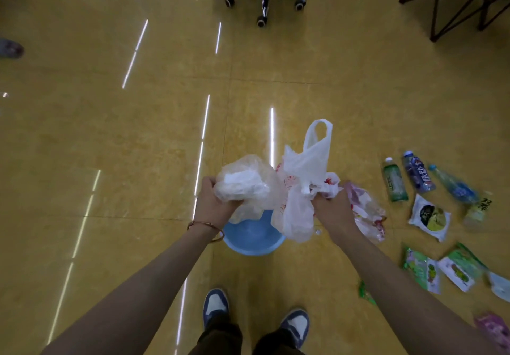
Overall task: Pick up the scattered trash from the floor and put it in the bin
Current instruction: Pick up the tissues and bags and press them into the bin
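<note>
Bags [303, 178] are gripped in both fists: clear wad in left hand [212, 202], white bunch in right hand [331, 211]. Bin [252, 241] is seen directly beneath, slightly nearer the left.

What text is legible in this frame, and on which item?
"脉动": white characters on the dark blue plastic bottle.
Black characters on the pale yellow bottle: too blurred to read.
Red print on the white plastic bag in the right hand: unreadable.
Green-labelled clear bottle, white round-pictured packet, green snack packets: print too small.
Clear plastic bag in the left hand: no print seen.
</note>
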